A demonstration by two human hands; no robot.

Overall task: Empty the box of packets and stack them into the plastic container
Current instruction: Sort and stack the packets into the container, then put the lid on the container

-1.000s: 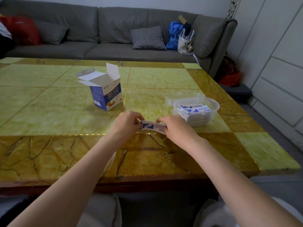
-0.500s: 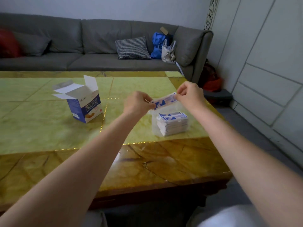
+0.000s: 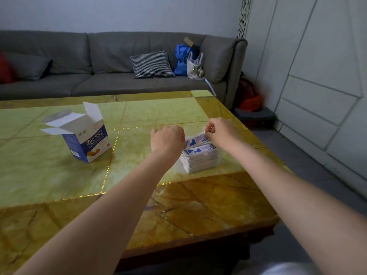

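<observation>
A blue-and-white box [image 3: 87, 142] stands on the table with its top flaps open, left of my hands. A clear plastic container [image 3: 178, 167] at the right holds a stack of white-and-blue packets [image 3: 200, 159]. My left hand [image 3: 167, 139] and my right hand [image 3: 220, 132] each pinch one end of a single packet [image 3: 195, 140], holding it just above the stack. Whether that packet touches the stack I cannot tell.
The table [image 3: 59, 175] is green and amber marble; its right edge runs close to the container. Behind it stands a grey sofa [image 3: 99, 62] with a checked cushion [image 3: 152, 64] and blue and white bags [image 3: 188, 58]. White wall panels [image 3: 317, 76] fill the right.
Both hands carried the packet from the near table edge up and over the container, then lowered it close onto the stack. The camera view swung right.
</observation>
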